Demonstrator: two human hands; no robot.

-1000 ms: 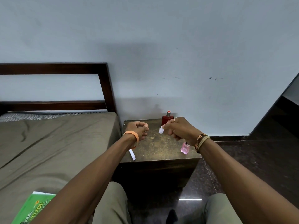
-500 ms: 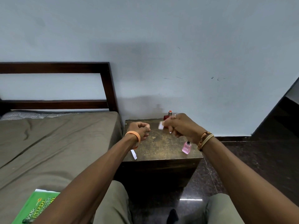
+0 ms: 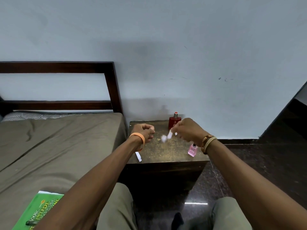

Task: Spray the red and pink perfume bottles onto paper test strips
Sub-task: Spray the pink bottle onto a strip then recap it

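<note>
The right hand (image 3: 188, 131) pinches a blurred paper strip (image 3: 169, 135) slanting left toward the curled, seemingly empty left hand (image 3: 146, 132), with the upright red bottle (image 3: 174, 122) just beyond the pinch and the pink bottle (image 3: 192, 149) back beside its wrist.

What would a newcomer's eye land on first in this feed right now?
Probably the right hand above the nightstand, pinching a blurred white paper strip just in front of the red perfume bottle at the back edge. Next come the pink bottle, upright near the front right corner, and a second strip lying at the front left edge, below the curled left hand.
</note>
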